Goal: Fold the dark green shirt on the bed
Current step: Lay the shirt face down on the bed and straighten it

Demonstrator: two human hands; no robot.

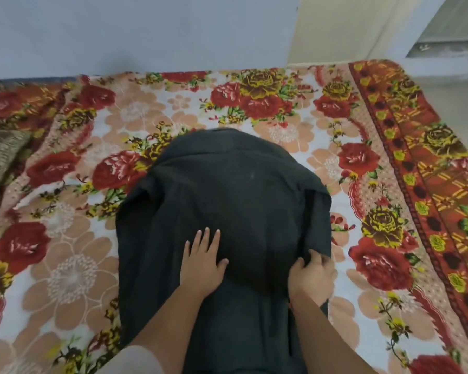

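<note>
Left hand presses flat, fingers spread, on the shirt while right hand pinches its four-o'clock edge, likely mid side-fold; next, carry that edge toward nine o'clock.

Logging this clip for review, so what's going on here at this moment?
A person is folding a dark green cloth shirt spread on a bed covered by a red and peach floral blanket. The left hand lies flat and open on the shirt's middle, pressing it down. The right hand has a closed grip on the shirt's right edge, where the fabric is bunched and lifted slightly. The collar end points toward the pale wall. The fold looks partway done.
</note>
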